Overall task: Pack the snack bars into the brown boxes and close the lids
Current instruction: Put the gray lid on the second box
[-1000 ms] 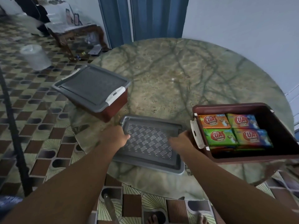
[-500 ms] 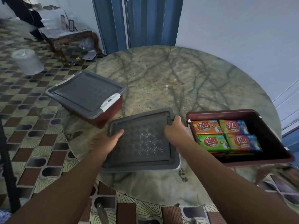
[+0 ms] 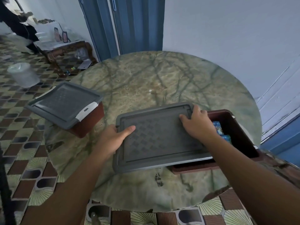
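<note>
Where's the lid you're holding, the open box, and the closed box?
lid point(image 3: 159, 140): head view, middle of its patterned top.
open box point(image 3: 235, 127): head view, far inner wall.
closed box point(image 3: 92, 117): head view, brown side wall.

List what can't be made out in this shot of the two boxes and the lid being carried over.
- Snack bars, head view: mostly hidden by the grey lid and right hand; count unreadable.
- Open brown box: left part covered by that lid.
- Closed box: contents hidden under its own lid.
- Left hand: fingers under the lid unseen.
- Wrapper print: too blurred.
</note>
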`<state>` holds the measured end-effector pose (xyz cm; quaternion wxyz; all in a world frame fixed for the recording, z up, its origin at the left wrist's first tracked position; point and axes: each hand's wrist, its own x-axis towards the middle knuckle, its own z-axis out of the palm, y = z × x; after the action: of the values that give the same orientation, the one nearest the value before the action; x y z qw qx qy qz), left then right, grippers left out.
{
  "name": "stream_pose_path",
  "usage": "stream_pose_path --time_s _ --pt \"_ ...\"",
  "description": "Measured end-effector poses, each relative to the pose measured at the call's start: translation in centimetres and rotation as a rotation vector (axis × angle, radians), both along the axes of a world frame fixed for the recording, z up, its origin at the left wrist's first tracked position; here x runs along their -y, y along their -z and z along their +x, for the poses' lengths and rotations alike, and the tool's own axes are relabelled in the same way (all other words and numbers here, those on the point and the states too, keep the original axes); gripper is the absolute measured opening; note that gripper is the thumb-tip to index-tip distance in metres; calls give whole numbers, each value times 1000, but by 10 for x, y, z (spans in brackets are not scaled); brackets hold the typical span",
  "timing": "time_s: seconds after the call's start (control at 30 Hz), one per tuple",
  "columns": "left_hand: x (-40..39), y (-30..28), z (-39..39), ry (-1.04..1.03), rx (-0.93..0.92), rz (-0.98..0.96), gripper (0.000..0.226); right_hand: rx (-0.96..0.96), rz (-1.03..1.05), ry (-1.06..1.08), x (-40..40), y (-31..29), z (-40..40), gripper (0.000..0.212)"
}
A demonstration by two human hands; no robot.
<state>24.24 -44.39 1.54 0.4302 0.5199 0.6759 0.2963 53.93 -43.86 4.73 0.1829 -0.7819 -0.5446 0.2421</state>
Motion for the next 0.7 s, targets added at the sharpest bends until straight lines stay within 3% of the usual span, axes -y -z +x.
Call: stream_pose_path --time_s 0.2,0.53,0.7 --pt "-2 -10 86 149 -172 -31 43 140 5 73 8 -3 86 76" --pt "15 -19 160 144 -425 5 47 262 -5 56 24 18 154 76" --pt "17 -15 167 40 -520 41 55 123 -48 32 23 28 166 78"
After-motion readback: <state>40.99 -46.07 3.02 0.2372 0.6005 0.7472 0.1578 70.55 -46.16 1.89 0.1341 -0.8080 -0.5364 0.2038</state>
